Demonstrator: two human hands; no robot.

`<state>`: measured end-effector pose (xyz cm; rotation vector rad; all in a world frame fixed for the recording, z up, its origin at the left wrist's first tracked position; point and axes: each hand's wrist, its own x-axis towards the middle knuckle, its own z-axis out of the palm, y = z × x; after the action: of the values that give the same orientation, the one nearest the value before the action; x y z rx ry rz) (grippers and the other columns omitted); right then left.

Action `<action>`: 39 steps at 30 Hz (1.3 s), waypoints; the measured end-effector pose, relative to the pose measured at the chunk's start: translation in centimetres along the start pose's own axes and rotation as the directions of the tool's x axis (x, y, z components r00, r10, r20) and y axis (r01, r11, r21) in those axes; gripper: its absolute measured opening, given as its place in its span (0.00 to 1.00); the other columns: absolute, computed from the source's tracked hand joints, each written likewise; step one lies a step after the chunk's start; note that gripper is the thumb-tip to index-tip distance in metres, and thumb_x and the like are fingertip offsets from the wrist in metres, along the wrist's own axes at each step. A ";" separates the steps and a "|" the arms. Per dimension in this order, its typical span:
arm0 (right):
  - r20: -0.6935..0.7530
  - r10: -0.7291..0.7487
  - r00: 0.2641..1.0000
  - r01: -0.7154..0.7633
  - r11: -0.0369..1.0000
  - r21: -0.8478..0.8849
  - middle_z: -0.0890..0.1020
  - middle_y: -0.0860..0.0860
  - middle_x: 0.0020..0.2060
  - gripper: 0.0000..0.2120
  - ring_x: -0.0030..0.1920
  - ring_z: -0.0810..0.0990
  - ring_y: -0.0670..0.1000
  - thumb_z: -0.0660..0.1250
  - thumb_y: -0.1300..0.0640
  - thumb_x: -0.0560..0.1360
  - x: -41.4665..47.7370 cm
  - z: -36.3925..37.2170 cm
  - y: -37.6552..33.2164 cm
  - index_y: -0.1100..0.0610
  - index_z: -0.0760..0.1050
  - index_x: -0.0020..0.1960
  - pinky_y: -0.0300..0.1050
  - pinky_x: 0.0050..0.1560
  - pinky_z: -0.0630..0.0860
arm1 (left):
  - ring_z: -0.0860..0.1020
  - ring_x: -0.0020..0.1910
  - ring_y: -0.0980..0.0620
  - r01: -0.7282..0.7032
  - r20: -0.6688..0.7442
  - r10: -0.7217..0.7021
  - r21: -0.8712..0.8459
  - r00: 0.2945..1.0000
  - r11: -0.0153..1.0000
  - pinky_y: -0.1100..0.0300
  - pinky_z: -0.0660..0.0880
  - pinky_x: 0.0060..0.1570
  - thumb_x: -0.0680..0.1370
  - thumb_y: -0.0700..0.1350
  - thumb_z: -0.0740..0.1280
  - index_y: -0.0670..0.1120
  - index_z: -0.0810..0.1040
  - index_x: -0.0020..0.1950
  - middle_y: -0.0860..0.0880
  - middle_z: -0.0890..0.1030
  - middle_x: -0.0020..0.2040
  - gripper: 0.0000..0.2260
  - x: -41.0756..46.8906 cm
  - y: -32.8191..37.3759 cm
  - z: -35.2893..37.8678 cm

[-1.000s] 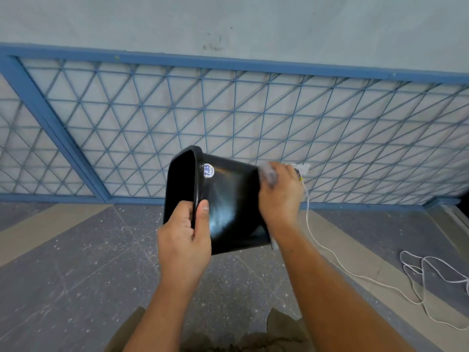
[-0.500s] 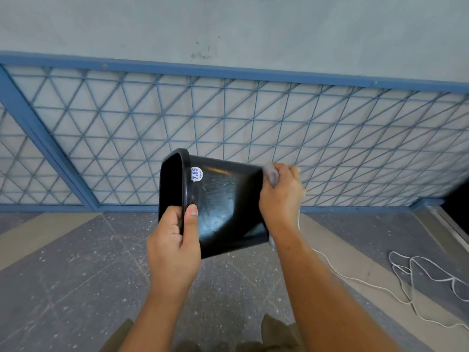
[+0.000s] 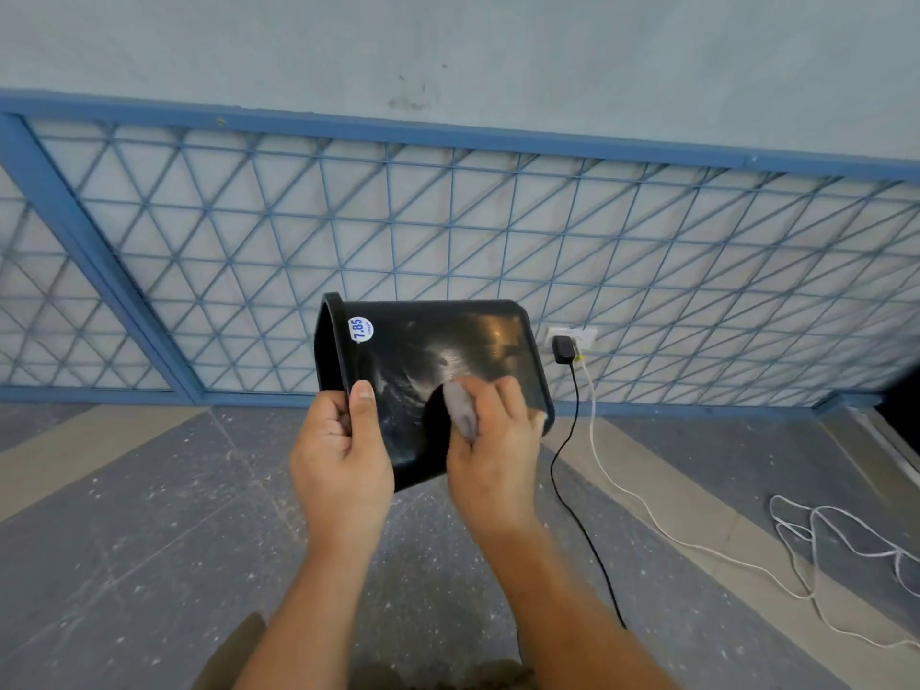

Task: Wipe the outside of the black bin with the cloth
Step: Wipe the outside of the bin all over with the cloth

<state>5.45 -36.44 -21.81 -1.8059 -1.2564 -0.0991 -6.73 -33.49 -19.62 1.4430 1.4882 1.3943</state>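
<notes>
The left hand grips the rim of the black bin at the frame's centre. The right hand presses the grey cloth on its side.

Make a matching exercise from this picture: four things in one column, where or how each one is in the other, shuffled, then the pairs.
Things:
1. left hand
2. cloth
3. round sticker
4. black charger

States:
A. plugged into the wall socket
B. stuck on the bin's side near the rim
C. gripping the black bin at its rim
D. pressed against the bin's side by the right hand

Pairs: 1-C, 2-D, 3-B, 4-A
</notes>
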 end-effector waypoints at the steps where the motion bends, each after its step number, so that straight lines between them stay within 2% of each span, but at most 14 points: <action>1: 0.046 -0.087 0.995 0.086 0.996 0.014 0.75 0.46 0.49 0.20 0.46 0.66 0.41 0.66 0.65 0.68 -1.2 0.4 -0.8 0.53 0.79 0.59 0.44 0.48 0.63 | 0.76 0.30 0.62 0.020 -0.013 -0.020 -0.007 1.000 1.000 0.69 0.69 0.30 0.86 0.52 0.63 0.47 0.76 0.41 0.51 0.76 0.31 0.16 0.1 -0.1 0.3; 3: 0.055 -0.141 0.989 0.141 0.990 -0.005 0.76 0.47 0.49 0.22 0.46 0.62 0.39 0.68 0.66 0.68 -1.7 0.3 0.0 0.52 0.79 0.60 0.48 0.49 0.70 | 0.76 0.31 0.63 0.083 -0.029 -0.085 -0.045 0.996 0.995 0.71 0.69 0.30 0.87 0.52 0.62 0.46 0.77 0.42 0.49 0.78 0.34 0.17 0.5 -0.3 0.2; 6: -0.045 0.103 0.994 -0.105 0.994 -0.032 0.75 0.46 0.48 0.21 0.47 0.69 0.48 0.68 0.69 0.72 0.7 -0.8 3.7 0.50 0.80 0.59 0.51 0.46 0.72 | 0.75 0.31 0.63 0.099 -0.033 -0.102 -0.067 0.994 0.993 0.71 0.70 0.30 0.87 0.53 0.62 0.45 0.77 0.43 0.49 0.78 0.35 0.17 1.4 -0.7 -0.8; 8: -0.086 0.156 0.984 -0.158 0.987 -0.020 0.75 0.46 0.48 0.19 0.46 0.72 0.54 0.67 0.69 0.74 1.3 -1.1 3.9 0.49 0.79 0.59 0.48 0.48 0.72 | 0.75 0.30 0.63 0.079 -0.028 -0.081 -0.070 0.996 0.994 0.71 0.70 0.30 0.87 0.53 0.62 0.46 0.76 0.43 0.50 0.77 0.34 0.17 1.3 -0.4 -0.8; 12: 0.036 -0.186 0.982 0.187 0.982 -0.005 0.77 0.49 0.47 0.17 0.43 0.73 0.50 0.62 0.63 0.71 -1.5 0.9 -1.2 0.52 0.79 0.58 0.50 0.45 0.70 | 0.76 0.30 0.62 0.110 -0.024 -0.112 -0.064 0.993 0.992 0.67 0.69 0.30 0.87 0.53 0.63 0.47 0.76 0.42 0.52 0.78 0.33 0.17 0.6 -0.1 0.7; 14: 0.078 -0.235 0.969 0.236 0.972 -0.005 0.77 0.49 0.47 0.18 0.43 0.71 0.49 0.65 0.63 0.71 -1.6 1.0 -1.2 0.54 0.80 0.59 0.49 0.45 0.69 | 0.77 0.30 0.63 0.133 -0.028 -0.136 -0.079 0.990 0.988 0.69 0.69 0.30 0.86 0.53 0.63 0.45 0.78 0.43 0.51 0.79 0.34 0.17 0.6 -0.4 0.7; 20: -0.038 0.152 0.988 -0.154 0.985 -0.072 0.76 0.48 0.50 0.21 0.45 0.73 0.56 0.66 0.69 0.72 2.6 -1.0 3.8 0.55 0.80 0.62 0.53 0.45 0.74 | 0.73 0.29 0.59 0.044 -0.003 -0.045 -0.048 0.999 0.998 0.68 0.68 0.29 0.87 0.53 0.62 0.47 0.73 0.39 0.50 0.74 0.32 0.18 1.3 -0.1 -0.5; 23: 0.022 -0.008 1.000 0.009 0.999 -0.044 0.78 0.50 0.50 0.21 0.45 0.72 0.51 0.63 0.67 0.69 1.8 0.5 -0.8 0.55 0.81 0.59 0.50 0.46 0.70 | 0.76 0.33 0.52 -0.034 0.033 0.033 0.026 0.999 0.999 0.65 0.68 0.29 0.86 0.52 0.63 0.45 0.75 0.40 0.47 0.77 0.31 0.17 0.8 0.0 0.2; 26: 0.075 -0.172 0.982 0.171 0.985 0.019 0.79 0.50 0.48 0.19 0.43 0.76 0.52 0.59 0.59 0.71 1.4 1.2 -3.1 0.55 0.81 0.58 0.51 0.46 0.68 | 0.77 0.34 0.55 -0.063 0.050 0.061 0.044 0.997 0.997 0.68 0.69 0.30 0.86 0.50 0.64 0.46 0.77 0.40 0.49 0.79 0.31 0.16 0.5 0.0 0.3; 29: 0.007 -0.029 1.000 0.029 0.999 -0.014 0.79 0.51 0.50 0.20 0.43 0.78 0.55 0.57 0.60 0.70 3.6 0.3 0.2 0.54 0.81 0.58 0.58 0.48 0.75 | 0.73 0.30 0.56 -0.056 0.074 0.054 0.030 0.996 0.998 0.65 0.68 0.29 0.86 0.52 0.63 0.45 0.75 0.40 0.49 0.75 0.30 0.18 0.5 0.0 -0.4; 32: -0.062 0.183 0.981 -0.183 0.983 0.009 0.78 0.53 0.50 0.18 0.41 0.77 0.58 0.65 0.68 0.69 4.6 -0.4 2.6 0.57 0.81 0.57 0.62 0.48 0.77 | 0.70 0.28 0.55 -0.088 0.090 0.084 0.040 0.992 0.995 0.64 0.67 0.27 0.86 0.52 0.64 0.42 0.73 0.38 0.46 0.72 0.28 0.19 0.3 0.1 -0.3; 34: -0.024 0.102 0.995 -0.102 0.995 -0.009 0.78 0.52 0.49 0.19 0.41 0.76 0.56 0.65 0.69 0.69 3.9 0.3 0.3 0.56 0.81 0.57 0.59 0.48 0.76 | 0.71 0.28 0.55 -0.094 0.073 0.091 0.047 0.993 0.994 0.65 0.67 0.27 0.86 0.50 0.64 0.43 0.72 0.38 0.49 0.71 0.28 0.19 0.2 0.3 0.1; 37: 0.078 -0.163 0.984 0.162 0.987 0.018 0.78 0.50 0.49 0.18 0.44 0.76 0.52 0.64 0.63 0.71 2.0 1.3 -3.6 0.55 0.81 0.59 0.51 0.47 0.70 | 0.74 0.29 0.57 -0.058 0.045 0.056 0.024 0.997 0.998 0.66 0.69 0.29 0.86 0.50 0.64 0.45 0.75 0.39 0.50 0.75 0.29 0.17 0.4 0.1 0.2; 39: 0.075 -0.182 0.981 0.182 0.983 0.008 0.78 0.50 0.50 0.19 0.43 0.76 0.53 0.60 0.60 0.72 2.5 0.9 -2.8 0.54 0.80 0.59 0.52 0.48 0.70 | 0.74 0.30 0.58 -0.044 0.044 0.043 0.006 0.998 0.999 0.67 0.69 0.30 0.86 0.51 0.64 0.46 0.76 0.40 0.50 0.76 0.30 0.16 0.6 0.0 -0.2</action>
<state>4.08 -33.80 -19.29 -1.7045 -1.4735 -0.1335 -7.09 -32.93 -19.46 1.5090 1.4429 1.3757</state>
